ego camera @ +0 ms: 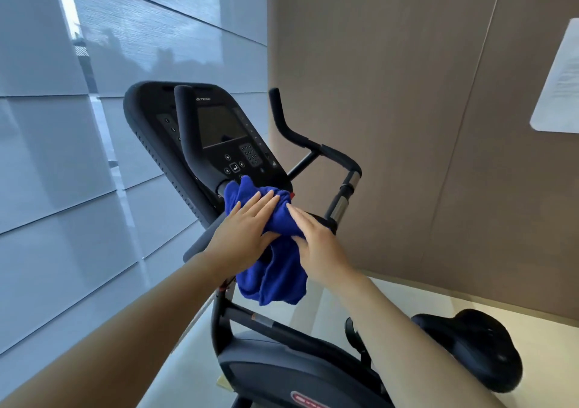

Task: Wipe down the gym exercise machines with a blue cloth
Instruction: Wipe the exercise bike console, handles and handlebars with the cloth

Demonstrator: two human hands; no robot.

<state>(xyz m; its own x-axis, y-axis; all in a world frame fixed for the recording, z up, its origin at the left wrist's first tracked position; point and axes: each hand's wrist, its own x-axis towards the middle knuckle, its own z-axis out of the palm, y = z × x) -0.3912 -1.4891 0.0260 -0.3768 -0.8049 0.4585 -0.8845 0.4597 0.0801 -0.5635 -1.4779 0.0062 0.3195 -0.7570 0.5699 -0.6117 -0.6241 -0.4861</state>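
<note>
At the exercise bike handlebar (300, 140): blue cloth (282, 269) is draping, bunched.
Left hand (241, 232): pressing flat-fingered, pinning it for rubbing.
Right hand (316, 244): bracing opposite side, fingers straight.

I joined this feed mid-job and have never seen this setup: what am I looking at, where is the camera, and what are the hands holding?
There is one picture, from a wide-angle camera worn on the person's head, looking forward and down. There is no robot: a person works with bare hands. In front stands an exercise bike with a black console, curved handlebars and, lower right, a saddle. A blue cloth is bunched just below the console, part hanging down. The left hand presses flat on it, fingers straight. The right hand lies against its right side, fingers straight too. A paper notice hangs on the wall at right.
</note>
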